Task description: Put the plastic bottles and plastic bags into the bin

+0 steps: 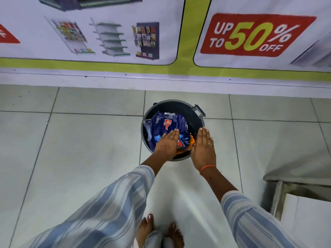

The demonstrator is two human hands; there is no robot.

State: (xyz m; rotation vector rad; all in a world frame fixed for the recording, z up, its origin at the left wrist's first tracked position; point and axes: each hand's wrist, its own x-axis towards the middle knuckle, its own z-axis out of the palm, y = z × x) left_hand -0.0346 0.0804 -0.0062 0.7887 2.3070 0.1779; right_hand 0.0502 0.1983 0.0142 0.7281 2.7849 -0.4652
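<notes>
A round dark grey bin (194, 114) stands on the tiled floor near the wall. Inside it lies a crumpled blue plastic bag (167, 122) with a red logo, and an orange wrapper (191, 141) shows at its right edge. My left hand (167, 144) lies flat, palm down, on the blue bag, fingers together. My right hand (204, 149) hovers flat over the bin's right near rim, fingers straight and holding nothing. No bottle is visible in the bin.
A printed banner (250, 36) covers the wall just behind the bin. A cloth-covered table with a metal leg (276, 199) stands at the right. My bare feet (159, 233) are on the tiles below the bin.
</notes>
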